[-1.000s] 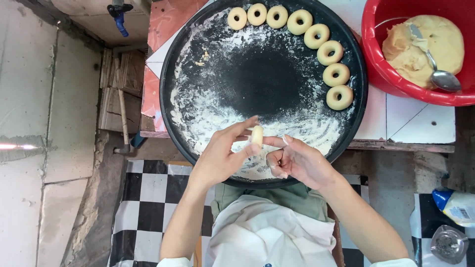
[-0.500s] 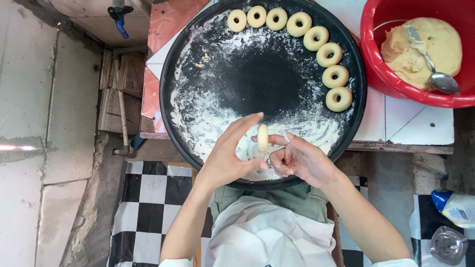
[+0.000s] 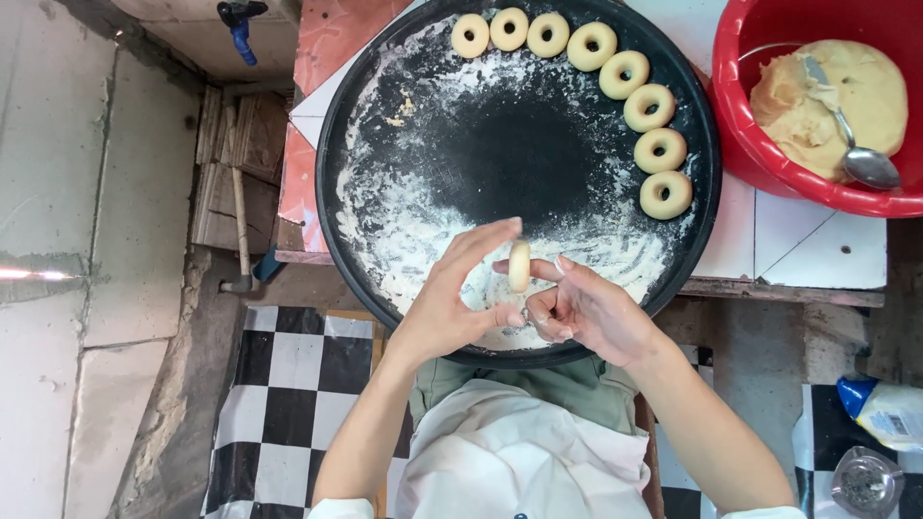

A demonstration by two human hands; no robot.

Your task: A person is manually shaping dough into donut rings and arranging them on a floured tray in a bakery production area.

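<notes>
Holding a small ring of pale dough point(image 3: 519, 266) on edge between them, both hands are raised just above the near rim of a large round black tray point(image 3: 365, 96). The left hand point(image 3: 454, 303) curves around the ring from the left, its fingers arched over the top and its thumb pressed in from below, while the right hand point(image 3: 588, 308) meets it from the right, a fingertip pushed against the ring and the other fingers curled inward. So both hands are closed on the same dough ring, which stands upright and clear of the floured surface beneath it. Flour point(image 3: 404, 231) is smeared in a wide band over the tray's left and near parts, leaving a bare dark patch in the middle. Eight finished dough rings point(image 3: 625, 74) lie flat in a curved row along the tray's far and right edge. Just right of the tray on the tiled tabletop point(image 3: 817, 252) stands a red bowl point(image 3: 740, 115) holding a lump of dough point(image 3: 865, 91) with a metal spoon point(image 3: 860, 159) resting in it.
</notes>
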